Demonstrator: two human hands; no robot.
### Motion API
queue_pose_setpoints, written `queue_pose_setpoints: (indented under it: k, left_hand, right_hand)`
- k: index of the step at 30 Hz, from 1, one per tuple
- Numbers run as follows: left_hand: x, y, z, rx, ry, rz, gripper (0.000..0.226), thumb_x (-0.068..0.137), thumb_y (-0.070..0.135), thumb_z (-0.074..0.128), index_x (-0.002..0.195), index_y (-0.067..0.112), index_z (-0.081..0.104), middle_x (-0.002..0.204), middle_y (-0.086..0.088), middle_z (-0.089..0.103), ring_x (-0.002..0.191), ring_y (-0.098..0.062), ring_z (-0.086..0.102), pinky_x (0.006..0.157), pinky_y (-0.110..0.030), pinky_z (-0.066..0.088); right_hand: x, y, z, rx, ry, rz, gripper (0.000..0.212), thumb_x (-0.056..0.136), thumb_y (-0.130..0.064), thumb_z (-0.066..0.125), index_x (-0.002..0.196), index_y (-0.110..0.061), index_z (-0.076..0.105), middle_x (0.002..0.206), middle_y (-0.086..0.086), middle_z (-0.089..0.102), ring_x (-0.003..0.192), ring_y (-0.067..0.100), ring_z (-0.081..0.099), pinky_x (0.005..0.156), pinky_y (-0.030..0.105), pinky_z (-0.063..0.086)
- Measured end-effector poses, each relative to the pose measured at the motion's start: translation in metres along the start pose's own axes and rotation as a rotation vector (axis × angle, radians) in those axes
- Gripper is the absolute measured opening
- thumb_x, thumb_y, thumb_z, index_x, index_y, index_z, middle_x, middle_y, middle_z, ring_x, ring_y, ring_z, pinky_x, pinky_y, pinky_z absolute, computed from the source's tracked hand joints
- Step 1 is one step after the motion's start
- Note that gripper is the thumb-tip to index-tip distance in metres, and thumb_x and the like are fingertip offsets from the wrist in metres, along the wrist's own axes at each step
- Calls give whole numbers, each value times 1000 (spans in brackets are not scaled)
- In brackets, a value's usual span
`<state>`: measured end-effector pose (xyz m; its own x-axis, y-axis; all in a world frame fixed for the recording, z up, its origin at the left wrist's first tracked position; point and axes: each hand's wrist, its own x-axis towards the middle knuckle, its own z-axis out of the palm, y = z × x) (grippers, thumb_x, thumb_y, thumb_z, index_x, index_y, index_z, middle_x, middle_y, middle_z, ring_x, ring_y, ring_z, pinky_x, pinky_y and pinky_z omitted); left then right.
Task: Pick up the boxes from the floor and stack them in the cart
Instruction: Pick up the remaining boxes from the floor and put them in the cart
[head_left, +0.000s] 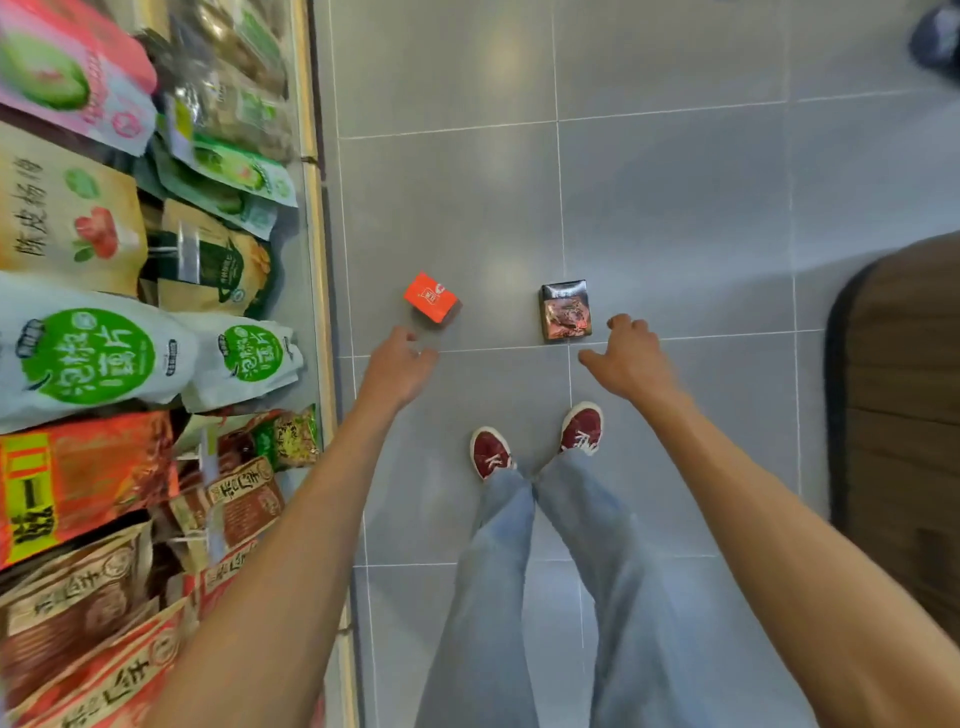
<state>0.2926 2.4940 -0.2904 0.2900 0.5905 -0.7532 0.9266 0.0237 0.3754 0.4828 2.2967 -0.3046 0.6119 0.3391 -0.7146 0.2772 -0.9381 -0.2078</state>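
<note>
Two small boxes lie on the grey tiled floor ahead of my feet. An orange-red box (432, 303) sits to the left, tilted on a corner. A dark box (565, 310) with a reddish picture lies flat to the right. My left hand (399, 366) hovers just below the orange-red box, fingers apart, holding nothing. To the lower right of the dark box, my right hand (628, 358) is spread open and empty. Neither hand touches a box. No cart is visible.
A shelf of snack bags (130, 332) runs along the left with a pale edge rail (322, 291). A dark wooden counter or cabinet (898, 415) stands at the right. My red shoes (535, 441) stand on the floor tiles (675, 208).
</note>
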Motion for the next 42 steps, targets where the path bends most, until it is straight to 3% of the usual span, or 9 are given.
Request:
queue_pose_setpoints:
  k: [8, 12, 14, 20, 23, 26, 31, 37, 42]
  left_hand:
    - [134, -26, 67, -170, 117, -108, 32, 95, 25, 57, 125, 13, 57, 111, 0, 55, 102, -23, 53, 82, -28, 37]
    - [200, -49, 112, -278, 187, -165, 7, 93, 23, 59, 96, 19, 54, 95, 1, 57, 93, -23, 52, 78, -29, 38]
    - [236, -60, 128, -340, 244, -190, 11, 91, 21, 59, 86, 18, 49, 89, 0, 58, 95, -25, 55, 80, -31, 41]
    - [352, -87, 156, -522, 396, -328, 60, 85, 28, 67, 132, 2, 41, 137, -20, 53, 126, -37, 53, 105, -42, 44]
    - [393, -94, 167, -649, 443, -381, 73, 76, 36, 73, 132, 6, 37, 139, -17, 52, 124, -35, 55, 103, -40, 46]
    - [424, -103, 184, -846, 447, -454, 90, 46, 47, 79, 119, 15, 37, 131, -11, 57, 110, -30, 63, 97, -43, 53]
    - [444, -96, 212, -853, 505, -470, 115, 41, 56, 87, 131, 8, 36, 130, -10, 51, 112, -30, 58, 95, -46, 53]
    - [462, -97, 226, -672, 602, -526, 104, 62, 50, 89, 135, 2, 33, 138, -15, 45, 125, -33, 52, 92, -37, 45]
    - [462, -100, 227, -752, 621, -500, 98, 61, 42, 91, 133, 4, 35, 136, -16, 50, 116, -35, 59, 93, -41, 51]
  right_hand:
    - [122, 14, 79, -248, 69, -40, 58, 92, -38, 62, 136, -3, 46, 133, 18, 49, 123, 37, 47, 97, 45, 44]
    - [187, 30, 128, -255, 98, -19, 62, 92, -44, 60, 134, -1, 45, 132, 20, 49, 122, 38, 47, 95, 47, 44]
    - [221, 37, 151, -234, 117, 3, 65, 93, -47, 59, 135, -1, 42, 134, 19, 48, 123, 37, 47, 96, 47, 43]
    - [319, 60, 216, -73, 137, 212, 85, 87, -55, 65, 142, 2, 34, 143, 19, 42, 132, 36, 43, 102, 46, 41]
    - [355, 66, 244, 62, 184, 264, 99, 81, -60, 70, 145, 3, 29, 146, 20, 39, 135, 36, 40, 104, 46, 40]
    - [380, 70, 266, 128, 240, 286, 119, 76, -69, 69, 153, 6, 15, 152, 19, 33, 139, 35, 35, 108, 47, 36]
    - [410, 74, 291, 153, 289, 290, 132, 71, -69, 72, 154, 8, 4, 156, 20, 27, 141, 37, 32, 113, 48, 29]
    - [425, 73, 305, 129, 356, 326, 134, 65, -59, 81, 154, 7, 6, 151, 21, 31, 137, 37, 35, 113, 48, 28]
    - [427, 74, 308, 124, 383, 315, 129, 63, -54, 82, 152, 6, 12, 147, 21, 34, 131, 38, 39, 108, 46, 32]
